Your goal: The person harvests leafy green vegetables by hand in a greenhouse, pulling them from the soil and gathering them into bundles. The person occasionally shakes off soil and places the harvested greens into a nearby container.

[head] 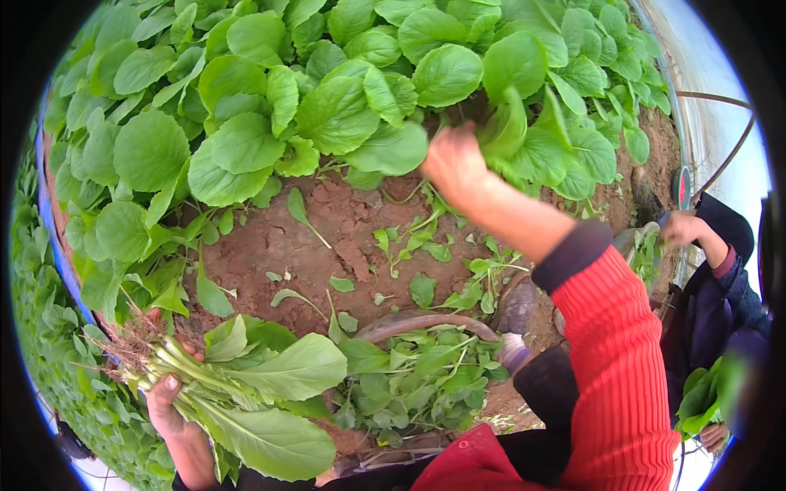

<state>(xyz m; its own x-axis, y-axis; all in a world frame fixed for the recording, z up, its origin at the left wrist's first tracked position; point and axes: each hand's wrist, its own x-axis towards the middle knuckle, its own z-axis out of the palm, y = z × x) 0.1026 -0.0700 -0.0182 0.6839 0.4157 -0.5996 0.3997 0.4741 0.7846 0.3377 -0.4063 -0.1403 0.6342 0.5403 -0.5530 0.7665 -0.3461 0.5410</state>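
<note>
A bundle of leafy green plants [264,380] with bare roots lies in my left hand [175,411], its stems gripped between thumb and fingers, roots pointing left. My right hand [454,156] reaches in among the standing leafy greens [338,113] at the edge of the bed. It is blurred, and leaves hide part of the fingers, so whether it grips a stem is unclear. Below it, small seedlings [424,236] and loose leaves [307,218] lie or grow on the reddish soil [264,245].
A container with a curved handle [430,322], holding picked greens [417,380], stands close before me. To the right, another person [706,294] works with greens in hand. A blue strip [55,245] runs along the left, and plastic sheeting [712,61] is at the upper right.
</note>
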